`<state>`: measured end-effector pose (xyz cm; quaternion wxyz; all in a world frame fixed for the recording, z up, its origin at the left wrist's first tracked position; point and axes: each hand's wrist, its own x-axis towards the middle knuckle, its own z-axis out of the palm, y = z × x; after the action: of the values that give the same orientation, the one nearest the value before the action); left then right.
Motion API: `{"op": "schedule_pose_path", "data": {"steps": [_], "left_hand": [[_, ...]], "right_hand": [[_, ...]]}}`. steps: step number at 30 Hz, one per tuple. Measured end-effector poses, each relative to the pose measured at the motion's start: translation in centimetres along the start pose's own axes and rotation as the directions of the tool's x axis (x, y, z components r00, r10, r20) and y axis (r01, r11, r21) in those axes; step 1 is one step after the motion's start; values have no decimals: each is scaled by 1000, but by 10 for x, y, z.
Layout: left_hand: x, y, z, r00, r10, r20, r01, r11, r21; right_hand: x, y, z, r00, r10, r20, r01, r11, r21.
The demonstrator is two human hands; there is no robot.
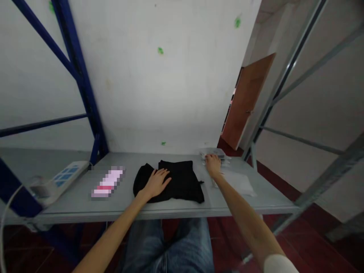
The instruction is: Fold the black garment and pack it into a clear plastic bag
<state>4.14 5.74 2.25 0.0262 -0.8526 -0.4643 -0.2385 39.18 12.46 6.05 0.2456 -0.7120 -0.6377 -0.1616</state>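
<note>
White-and-blue strip far left, white packet right. Left hand splayed on black cloth; right hand on clear packs, grip unclear.

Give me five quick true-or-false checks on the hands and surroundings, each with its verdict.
1. The left hand lies on the black cloth. True.
2. The right hand touches the brown door. False: it is at the clear plastic packets.
3. The white power strip is left of the black cloth. True.
4. The black cloth lies on the floor. False: it is on the gray tabletop.
5. The brown door stands ajar. True.
</note>
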Motion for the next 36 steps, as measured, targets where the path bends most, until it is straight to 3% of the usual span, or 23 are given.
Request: {"op": "schedule_pose_path", "data": {"steps": [3, 7, 11, 14, 16, 19, 22, 25, 28, 32, 36], "left_hand": [[-7, -2, 5, 999, -27, -31, 25, 997, -66], [-10, 2, -2, 969, -29, -245, -7, 989, -145], [-13, 9, -15, 920, -37, -389, -31, 985, -169], [-19, 12, -20, 910, 47, -412, -107, 986, -125], [-22, 12, -21, 910, 110, -399, -157, 984, -87], [-27, 13, -22, 922, 133, -363, -161, 986, -47], [-30, 14, -23, 929, 58, -366, -80, 996, -47], [-31, 14, -23, 927, -65, -370, 40, 996, -74], [-29, 12, -24, 930, -140, -340, 111, 988, -105], [-28, 12, -26, 933, -125, -337, 108, 992, -70], [-30, 29, -35, 936, -28, -350, 26, 1000, -10]], "right_hand": [[2, -5, -5, 1000, -8, -17, 8, 1000, -1], [-15, -34, -23, 987, -73, -139, 85, 994, 76], [-72, -95, -40, 906, -287, -310, 369, 895, 249], [-122, -139, -44, 844, -453, -286, 530, 783, 325], [-144, -155, -44, 813, -522, -258, 582, 728, 362], [-153, -150, -45, 831, -518, -205, 554, 735, 391], [-141, -119, -52, 886, -440, -144, 461, 814, 352], [-127, -81, -57, 956, -272, -112, 293, 914, 282], [-120, -57, -55, 987, -161, -31, 163, 945, 285], [-119, -60, -52, 996, -80, 48, 56, 919, 390], [-121, -81, -56, 961, -274, -20, 255, 864, 435]]}}
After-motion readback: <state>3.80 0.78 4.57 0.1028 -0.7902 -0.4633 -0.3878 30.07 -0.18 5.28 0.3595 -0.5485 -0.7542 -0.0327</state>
